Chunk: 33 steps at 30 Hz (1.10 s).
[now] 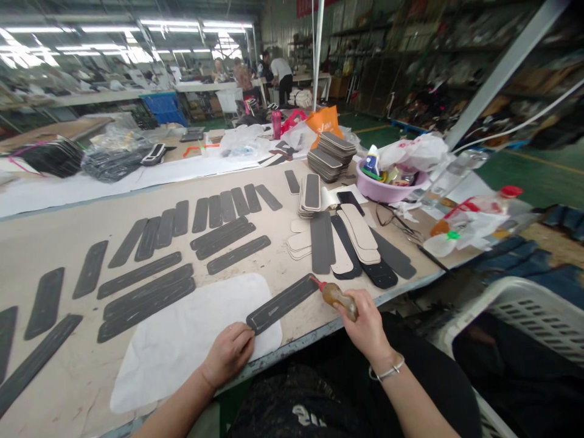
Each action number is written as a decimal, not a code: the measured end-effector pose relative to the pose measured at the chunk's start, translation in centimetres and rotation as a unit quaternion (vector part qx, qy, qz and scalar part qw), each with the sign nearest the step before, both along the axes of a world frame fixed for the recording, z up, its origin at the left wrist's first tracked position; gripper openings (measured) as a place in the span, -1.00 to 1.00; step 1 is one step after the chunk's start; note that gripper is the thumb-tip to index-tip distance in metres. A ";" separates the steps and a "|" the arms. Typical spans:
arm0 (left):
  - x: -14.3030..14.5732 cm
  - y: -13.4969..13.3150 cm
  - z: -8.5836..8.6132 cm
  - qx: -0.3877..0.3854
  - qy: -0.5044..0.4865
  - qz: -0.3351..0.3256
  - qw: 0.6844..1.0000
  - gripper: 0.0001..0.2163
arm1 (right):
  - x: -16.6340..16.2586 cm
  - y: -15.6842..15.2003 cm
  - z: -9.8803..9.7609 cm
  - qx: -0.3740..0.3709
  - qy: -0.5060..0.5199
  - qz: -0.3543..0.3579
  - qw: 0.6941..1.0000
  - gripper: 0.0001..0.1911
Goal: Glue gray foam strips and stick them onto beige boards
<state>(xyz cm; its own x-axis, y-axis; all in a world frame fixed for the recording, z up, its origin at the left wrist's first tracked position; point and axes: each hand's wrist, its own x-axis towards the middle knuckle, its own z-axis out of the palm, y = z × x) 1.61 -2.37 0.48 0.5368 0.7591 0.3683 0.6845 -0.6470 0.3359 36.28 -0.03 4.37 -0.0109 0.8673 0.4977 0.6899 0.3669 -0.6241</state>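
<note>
My right hand [365, 325] is wrapped round a small brownish squeeze bottle [337, 299] with a red nozzle. The nozzle's tip is at the far right end of a long dark grey strip [285, 304] with rounded corners. My left hand [230, 350] pinches the near left end of this strip, its fingers closed. Under the strip lies a white sheet [182, 347]. Shiny streaks show on several other dark strips [146, 301] laid out on the table to the left.
Beyond my right hand lie cream and dark pieces [358, 234] and stacks of dark pieces [331, 155]. A purple basin [383, 190], eyeglasses [395, 219] and a plastic bottle [483, 207] stand or lie at the right. A white laundry basket [524, 304] is beside the table. People [280, 73] are in the background.
</note>
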 end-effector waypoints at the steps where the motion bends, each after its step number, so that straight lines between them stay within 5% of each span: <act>1: 0.0 0.0 0.0 0.000 0.001 0.001 1.000 -0.86 | 0.1 0.1 -0.1 -0.002 -0.003 0.000 1.000 -0.85; 10: 0.0 -0.1 -0.2 -0.009 0.001 -0.003 1.000 -0.87 | 0.6 -2.9 -0.9 -0.020 0.038 -0.024 0.999 -0.82; 19: -0.2 -0.1 -0.5 -0.014 0.010 -0.003 1.000 -0.88 | -3.9 -4.1 -0.5 -0.081 0.075 0.090 0.990 -0.85; 26: -0.3 0.0 -0.8 -0.026 0.001 -0.007 1.000 -0.88 | -2.2 -2.5 -1.6 -0.018 0.028 -0.009 0.999 -0.84; 33: 0.1 -0.7 -0.2 -0.016 0.023 0.012 1.000 -0.85 | -2.4 -4.5 -3.1 -0.003 0.031 0.009 0.999 -0.78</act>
<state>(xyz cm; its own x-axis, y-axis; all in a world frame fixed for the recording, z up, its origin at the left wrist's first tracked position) 1.68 -3.08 0.26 0.5338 0.7833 0.3186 0.7155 -0.6192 0.3236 33.93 -4.49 1.28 0.0045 0.8699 0.4932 0.6426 0.3754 -0.6680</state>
